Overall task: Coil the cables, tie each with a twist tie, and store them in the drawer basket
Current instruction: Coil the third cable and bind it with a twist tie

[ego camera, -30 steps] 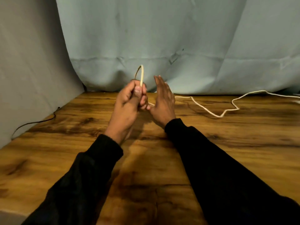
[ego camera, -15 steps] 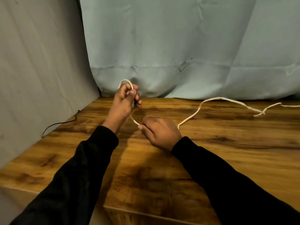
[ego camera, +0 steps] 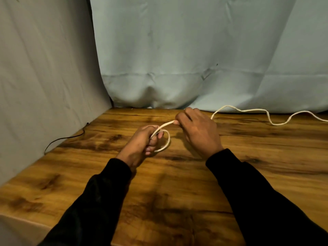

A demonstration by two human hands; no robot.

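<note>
The wooden table [ego camera: 177,183] fills the lower view, backed by a pale blue cloth backdrop [ego camera: 195,59] and a grey one on the left. Across the table's far right runs the long slack of the white cable [ego camera: 245,110], most of it uncoiled and trailing out of frame. The right hand [ego camera: 197,132] pinches the cable and draws it taut toward the left hand [ego camera: 142,144], whose curled fingers [ego camera: 153,142] grip one small loop. Coiling looks barely begun: one loop made, the rest to gather, then tying and storing. No twist tie or drawer basket is in view. A thin black wire [ego camera: 65,138] lies at the table's left edge, well apart, nothing blocking.
</note>
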